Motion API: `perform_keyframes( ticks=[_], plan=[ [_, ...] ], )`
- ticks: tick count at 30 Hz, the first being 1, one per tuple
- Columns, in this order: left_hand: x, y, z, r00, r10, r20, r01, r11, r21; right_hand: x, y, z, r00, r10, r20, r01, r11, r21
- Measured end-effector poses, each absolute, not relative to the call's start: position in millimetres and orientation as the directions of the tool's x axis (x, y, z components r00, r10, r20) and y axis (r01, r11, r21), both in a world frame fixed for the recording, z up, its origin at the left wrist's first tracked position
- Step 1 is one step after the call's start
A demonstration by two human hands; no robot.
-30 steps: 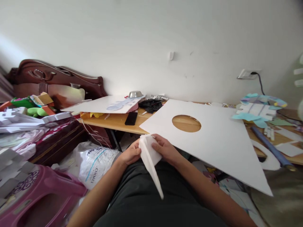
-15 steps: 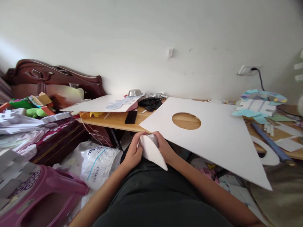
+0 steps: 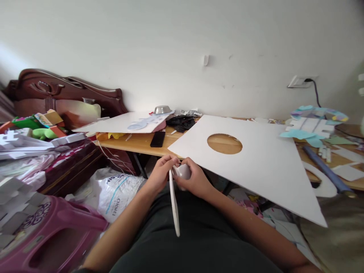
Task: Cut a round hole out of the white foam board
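Observation:
In front of my lap, my left hand [image 3: 163,172] is closed on a thin white board piece [image 3: 174,206]. The piece is turned edge-on, its curved lower end pointing down over my dark clothing. My right hand [image 3: 196,179] is wrapped round a rounded whitish object [image 3: 184,171] close beside the board piece; its exact kind is unclear. The fingertips of both hands nearly meet at the top of the two. Just beyond my hands lies a large white board [image 3: 264,163] with an oval hole, overhanging the front edge of the wooden table [image 3: 136,146].
A black phone [image 3: 157,139], a metal bowl [image 3: 162,109] and a second white board [image 3: 113,124] are on the table. At right lie a blue roll [image 3: 327,170] and a colourful paper assembly [image 3: 313,127]. A pink stool [image 3: 65,231] and a white sack [image 3: 116,195] stand left.
The white board piece has turned from showing its broad face to edge-on, its lower end swinging left. More of the rounded whitish object in my right hand now shows.

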State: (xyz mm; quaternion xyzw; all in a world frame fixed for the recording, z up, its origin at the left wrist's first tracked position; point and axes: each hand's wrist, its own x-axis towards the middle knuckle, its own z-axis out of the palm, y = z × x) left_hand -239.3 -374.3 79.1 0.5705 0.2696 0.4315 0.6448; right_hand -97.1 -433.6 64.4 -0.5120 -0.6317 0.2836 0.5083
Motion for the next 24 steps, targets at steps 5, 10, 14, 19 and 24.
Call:
perform_keyframes(
  ticks=[5,10,14,19,24],
  plan=[
    [-240,-370,64,0.548,0.831,0.096,-0.205,0.022,0.979,-91,-429,52,0.054,0.942,0.332,0.190,0.317,-0.929],
    [-246,-370,54,0.615,0.786,0.064,-0.224,0.096,0.970,-89,-428,47,-0.018,0.951,0.309,0.066,0.309,-0.949],
    [-246,-369,51,0.658,0.752,0.049,-0.236,0.144,0.961,-90,-427,49,-0.070,0.970,0.231,-0.076,0.226,-0.971],
    [-241,-365,52,0.674,0.737,0.042,-0.221,0.147,0.964,-90,-427,51,-0.048,0.975,0.217,-0.064,0.214,-0.975],
    [-246,-364,62,0.705,0.708,0.033,-0.139,0.092,0.986,-88,-432,50,0.041,0.963,0.265,0.101,0.260,-0.960]
  ],
)
